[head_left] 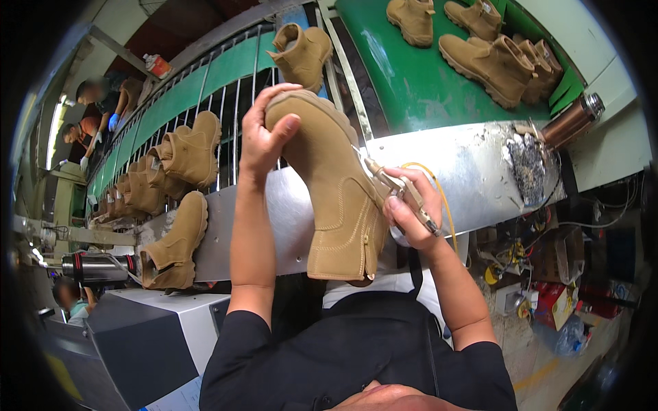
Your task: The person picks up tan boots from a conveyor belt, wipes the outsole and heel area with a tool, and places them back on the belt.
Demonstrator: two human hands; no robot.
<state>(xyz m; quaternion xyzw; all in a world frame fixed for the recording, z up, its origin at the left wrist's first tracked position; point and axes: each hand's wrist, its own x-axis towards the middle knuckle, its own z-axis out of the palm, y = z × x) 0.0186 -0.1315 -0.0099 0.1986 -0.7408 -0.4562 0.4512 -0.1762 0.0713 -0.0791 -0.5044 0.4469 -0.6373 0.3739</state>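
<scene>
Tan boot (339,198) held above steel bench (473,171), green conveyor (418,82) behind.

The bare strip of the grey metal worktop (473,171) lies open between the upheld tan suede boot (336,198) and the dark charred patch (526,164) near the copper-coloured flask (572,122). To the left, tan boots hung on the white wire rack (226,103) crowd the way, and one more tan boot (175,246) leans on the worktop's edge. Beyond, the green conveyor belt (411,89) has free room in its middle; a cluster of tan boots (500,58) blocks its right end.
</scene>
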